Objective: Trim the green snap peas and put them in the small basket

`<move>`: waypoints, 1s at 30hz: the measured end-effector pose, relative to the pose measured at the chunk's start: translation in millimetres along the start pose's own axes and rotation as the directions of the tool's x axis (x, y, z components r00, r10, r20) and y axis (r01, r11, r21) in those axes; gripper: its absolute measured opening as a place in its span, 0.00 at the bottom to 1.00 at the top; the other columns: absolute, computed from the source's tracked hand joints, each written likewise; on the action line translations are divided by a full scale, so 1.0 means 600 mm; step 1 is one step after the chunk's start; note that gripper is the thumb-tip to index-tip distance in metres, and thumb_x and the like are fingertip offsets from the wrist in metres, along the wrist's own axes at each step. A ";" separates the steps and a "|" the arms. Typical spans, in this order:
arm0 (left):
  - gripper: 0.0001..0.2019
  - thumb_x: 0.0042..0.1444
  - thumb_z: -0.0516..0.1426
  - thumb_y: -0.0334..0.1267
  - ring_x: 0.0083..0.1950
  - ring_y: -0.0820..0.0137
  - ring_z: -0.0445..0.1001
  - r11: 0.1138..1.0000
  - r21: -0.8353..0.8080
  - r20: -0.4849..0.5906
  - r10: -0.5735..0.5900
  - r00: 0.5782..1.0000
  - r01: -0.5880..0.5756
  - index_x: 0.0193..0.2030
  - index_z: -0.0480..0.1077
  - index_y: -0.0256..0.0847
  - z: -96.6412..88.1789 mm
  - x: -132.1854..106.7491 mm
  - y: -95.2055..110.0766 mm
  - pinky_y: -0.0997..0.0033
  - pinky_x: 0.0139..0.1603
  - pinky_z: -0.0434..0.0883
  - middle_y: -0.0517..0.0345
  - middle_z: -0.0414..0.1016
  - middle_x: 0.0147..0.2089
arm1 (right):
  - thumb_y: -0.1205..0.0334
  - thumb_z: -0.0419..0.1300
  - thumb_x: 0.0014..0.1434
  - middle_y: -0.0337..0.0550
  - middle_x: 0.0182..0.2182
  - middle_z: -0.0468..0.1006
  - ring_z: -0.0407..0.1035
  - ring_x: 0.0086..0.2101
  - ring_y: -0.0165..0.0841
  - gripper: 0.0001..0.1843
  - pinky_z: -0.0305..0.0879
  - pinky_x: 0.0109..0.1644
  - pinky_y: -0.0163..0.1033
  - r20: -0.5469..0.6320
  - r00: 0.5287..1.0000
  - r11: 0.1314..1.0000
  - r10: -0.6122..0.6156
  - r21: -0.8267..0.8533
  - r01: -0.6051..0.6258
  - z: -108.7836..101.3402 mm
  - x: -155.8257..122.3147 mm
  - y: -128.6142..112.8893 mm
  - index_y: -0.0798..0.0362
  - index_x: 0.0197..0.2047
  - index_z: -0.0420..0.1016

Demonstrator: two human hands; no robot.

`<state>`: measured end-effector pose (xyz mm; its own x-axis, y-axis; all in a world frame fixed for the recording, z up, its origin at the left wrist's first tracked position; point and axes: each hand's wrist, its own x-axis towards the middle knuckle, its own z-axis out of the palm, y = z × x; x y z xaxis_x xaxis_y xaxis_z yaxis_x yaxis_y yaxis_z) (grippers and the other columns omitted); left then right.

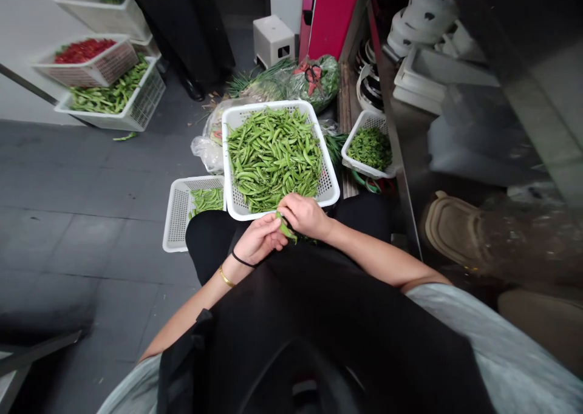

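Observation:
Just over the near rim of a large white basket, my two hands meet at a green pea pod. My left hand pinches the pod between thumb and fingers. At the pod's upper end, the fingers of my right hand are pressed together on it. Many green pea pods fill the large basket in front of me. Lower down on the left stands a smaller white basket with some pods in it.
A basket of chopped greens stands right, beside a metal shelf with containers. Bagged vegetables, scissors and a white stool are behind. At upper left are stacked baskets and a person's dark-clothed legs.

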<state>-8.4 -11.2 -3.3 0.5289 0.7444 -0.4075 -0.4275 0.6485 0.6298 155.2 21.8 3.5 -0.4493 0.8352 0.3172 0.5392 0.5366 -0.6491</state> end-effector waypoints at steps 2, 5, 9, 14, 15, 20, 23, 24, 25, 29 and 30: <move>0.11 0.51 0.63 0.36 0.23 0.72 0.76 0.997 -0.062 -0.100 0.036 0.994 -0.042 0.33 0.65 0.34 -0.004 0.003 -0.001 0.81 0.21 0.73 0.58 0.75 0.23 | 0.62 0.49 0.64 0.47 0.29 0.74 0.68 0.31 0.32 0.13 0.63 0.36 0.36 -0.029 0.997 0.990 -0.070 -0.127 0.066 -0.003 -0.002 0.002 0.56 0.31 0.69; 0.12 0.50 0.64 0.35 0.26 0.70 0.78 0.987 -0.007 -0.243 0.153 0.958 -0.159 0.31 0.63 0.36 -0.018 -0.003 0.007 0.78 0.27 0.76 0.54 0.77 0.25 | 0.62 0.49 0.65 0.44 0.29 0.74 0.68 0.31 0.31 0.12 0.62 0.37 0.35 -0.093 0.995 0.996 -0.041 -0.087 0.033 -0.037 -0.006 0.015 0.55 0.33 0.69; 0.15 0.46 0.66 0.39 0.27 0.69 0.79 0.938 0.180 -0.288 0.339 0.896 -0.297 0.32 0.64 0.36 -0.025 -0.017 0.018 0.74 0.29 0.77 0.54 0.78 0.25 | 0.63 0.55 0.61 0.40 0.28 0.72 0.67 0.30 0.28 0.07 0.61 0.36 0.33 0.001 0.997 0.997 0.076 0.031 -0.076 -0.081 -0.009 0.027 0.54 0.31 0.68; 0.12 0.47 0.65 0.39 0.27 0.71 0.77 0.873 0.356 -0.235 0.429 0.872 -0.334 0.33 0.68 0.34 -0.008 -0.025 0.015 0.72 0.31 0.76 0.57 0.77 0.26 | 0.58 0.56 0.61 0.43 0.34 0.72 0.66 0.31 0.28 0.09 0.59 0.35 0.33 0.360 0.933 1.000 -0.019 0.021 0.012 -0.049 -0.005 0.008 0.55 0.40 0.69; 0.12 0.48 0.65 0.39 0.26 0.71 0.77 0.855 0.391 -0.228 0.448 0.864 -0.340 0.33 0.69 0.34 -0.007 -0.027 0.014 0.72 0.31 0.76 0.57 0.76 0.26 | 0.59 0.53 0.63 0.42 0.32 0.72 0.65 0.30 0.28 0.09 0.58 0.35 0.33 0.387 0.921 0.999 -0.049 0.004 0.051 -0.039 -0.004 0.006 0.55 0.38 0.70; 0.11 0.47 0.64 0.39 0.22 0.75 0.73 0.786 0.585 -0.162 0.355 0.921 -0.201 0.29 0.69 0.34 -0.014 -0.035 0.007 0.77 0.24 0.71 0.56 0.77 0.26 | 0.61 0.46 0.67 0.42 0.26 0.70 0.63 0.30 0.29 0.16 0.57 0.36 0.34 0.214 0.973 0.994 -0.081 -0.049 0.094 -0.012 -0.009 0.009 0.55 0.29 0.67; 0.14 0.49 0.63 0.44 0.20 0.75 0.72 0.790 0.605 -0.109 0.204 0.973 -0.098 0.29 0.67 0.34 -0.012 -0.027 -0.005 0.78 0.22 0.70 0.56 0.76 0.25 | 0.61 0.45 0.67 0.43 0.27 0.70 0.63 0.31 0.30 0.16 0.58 0.36 0.34 0.154 0.984 0.992 -0.094 -0.069 0.105 0.000 -0.017 0.008 0.55 0.30 0.67; 0.15 0.50 0.62 0.46 0.20 0.75 0.72 0.793 0.603 -0.086 0.171 0.981 -0.085 0.29 0.67 0.35 -0.010 -0.022 -0.010 0.77 0.21 0.70 0.56 0.76 0.25 | 0.62 0.45 0.67 0.43 0.27 0.70 0.64 0.31 0.30 0.16 0.58 0.37 0.34 0.139 0.986 0.992 -0.092 -0.070 0.102 0.005 -0.018 0.007 0.54 0.29 0.66; 0.16 0.51 0.61 0.48 0.20 0.75 0.72 0.798 0.597 -0.064 0.146 0.987 -0.079 0.29 0.67 0.35 -0.006 -0.015 -0.014 0.77 0.21 0.70 0.56 0.76 0.24 | 0.62 0.44 0.67 0.42 0.27 0.70 0.63 0.31 0.30 0.17 0.58 0.37 0.34 0.120 0.989 0.993 -0.083 -0.072 0.092 0.011 -0.019 0.007 0.54 0.29 0.66; 0.20 0.49 0.61 0.54 0.19 0.74 0.71 0.865 0.495 -0.059 0.133 0.989 -0.086 0.29 0.67 0.35 0.009 0.010 -0.029 0.77 0.20 0.68 0.55 0.76 0.21 | 0.62 0.43 0.67 0.42 0.25 0.69 0.63 0.30 0.30 0.17 0.58 0.36 0.34 0.022 1.000 0.993 -0.018 -0.115 0.020 0.037 -0.015 0.016 0.54 0.29 0.66; 0.21 0.48 0.60 0.55 0.18 0.74 0.70 0.885 0.457 -0.083 0.139 0.987 -0.086 0.28 0.66 0.36 0.012 0.015 -0.032 0.78 0.19 0.67 0.55 0.75 0.21 | 0.62 0.43 0.67 0.42 0.26 0.69 0.63 0.30 0.31 0.17 0.58 0.36 0.34 0.010 1.000 0.991 -0.005 -0.133 0.007 0.042 -0.013 0.020 0.54 0.29 0.67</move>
<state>10.0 -18.0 -14.6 0.4014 0.8382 -0.3693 -0.0888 0.4369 0.8951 147.3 18.9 -24.0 -0.4597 0.8309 0.3135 0.6261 0.5535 -0.5492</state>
